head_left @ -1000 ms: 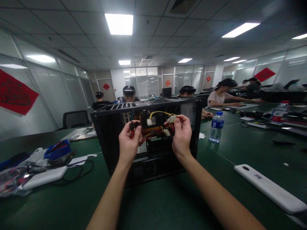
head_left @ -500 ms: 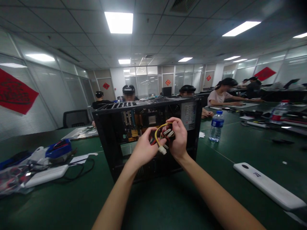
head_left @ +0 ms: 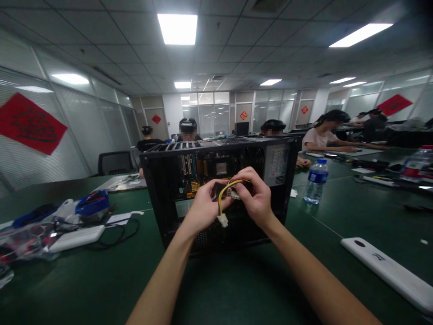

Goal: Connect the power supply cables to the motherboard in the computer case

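Observation:
A black computer case point(head_left: 156, 198) stands on the green table with its open side toward me. Inside it show a motherboard point(head_left: 211, 169) and a silver power supply point(head_left: 278, 158) at the upper right. In front of the opening, my left hand point(head_left: 206, 205) is closed around a bundle of power cables point(head_left: 233, 184). My right hand point(head_left: 255, 194) pinches the same bundle from the other side, thumb on top. Yellow wires loop over the fingers, and a white connector point(head_left: 222, 220) dangles below my left hand. Much of the bundle is hidden by my fingers.
A water bottle point(head_left: 316, 180) stands right of the case, and a white power bank point(head_left: 389, 268) lies nearer. On the left are a blue bag point(head_left: 93, 203), clear plastic bags point(head_left: 30, 239), another white device point(head_left: 77, 238) and a black cable. Several people sit across the table.
My hands have drawn closer together on the cables, and the right thumb now presses over the connectors. The white connector hangs lower. The whole view has shifted slightly left.

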